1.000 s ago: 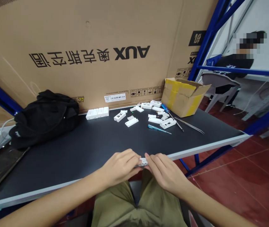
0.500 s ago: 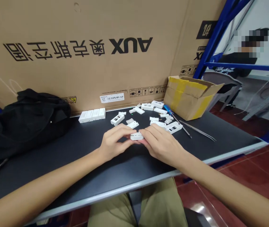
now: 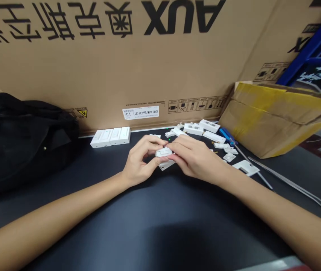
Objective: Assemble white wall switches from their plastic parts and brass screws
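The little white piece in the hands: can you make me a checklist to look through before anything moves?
1. Both hands on it: ok. The left hand and right hand grip the white piece.
2. Whole piece in sight: not ok. The hands cover its ends.
3. Piece apart from the flat white part just below it in view: cannot tell.
4. White blocks lined up: ok. They sit side by side on the black table.
5. Blue-handled tool put down: ok. It lies near the cardboard box.
6. Tweezers put down: ok.
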`<state>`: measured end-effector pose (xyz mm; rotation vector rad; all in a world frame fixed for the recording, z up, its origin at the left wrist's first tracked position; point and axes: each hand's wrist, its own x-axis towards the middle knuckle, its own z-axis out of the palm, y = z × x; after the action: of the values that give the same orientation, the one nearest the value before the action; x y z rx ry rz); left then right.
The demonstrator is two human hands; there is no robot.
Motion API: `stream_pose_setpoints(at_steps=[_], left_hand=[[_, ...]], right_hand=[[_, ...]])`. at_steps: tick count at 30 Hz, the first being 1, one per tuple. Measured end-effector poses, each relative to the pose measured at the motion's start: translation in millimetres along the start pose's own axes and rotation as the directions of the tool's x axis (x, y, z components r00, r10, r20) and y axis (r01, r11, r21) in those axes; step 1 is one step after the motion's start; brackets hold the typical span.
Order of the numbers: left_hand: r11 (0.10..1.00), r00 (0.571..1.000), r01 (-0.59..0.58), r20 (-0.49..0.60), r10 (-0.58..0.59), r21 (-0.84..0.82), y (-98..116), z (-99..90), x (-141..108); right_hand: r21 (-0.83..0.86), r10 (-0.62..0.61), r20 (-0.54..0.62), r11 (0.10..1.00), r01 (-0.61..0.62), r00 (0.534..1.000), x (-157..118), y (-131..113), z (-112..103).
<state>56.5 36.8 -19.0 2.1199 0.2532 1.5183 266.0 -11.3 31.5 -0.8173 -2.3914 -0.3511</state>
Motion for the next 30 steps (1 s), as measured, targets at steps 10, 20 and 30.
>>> stream_pose_setpoints(at_steps=[10, 20, 30], left_hand=[[0.993, 0.993, 0.115, 0.043, -0.114, -0.006, 10, 5.1, -3], [0.982, 0.98, -0.035, 0.2, -0.003, 0.186, 17, 0.2, 2], [0.973, 0.956, -0.109, 0.289, 0.046, 0.205, 15, -2.2, 1]], right_hand=[[-0.094, 0.104, 0.007, 0.99, -0.103, 0.995, -13, -12, -3], [0.269, 0.188, -0.093, 0.95, -0.157, 0.978, -14, -30, -3], [0.182, 0.162, -0.07, 0.972, -0.147, 0.984, -17, -38, -4]])
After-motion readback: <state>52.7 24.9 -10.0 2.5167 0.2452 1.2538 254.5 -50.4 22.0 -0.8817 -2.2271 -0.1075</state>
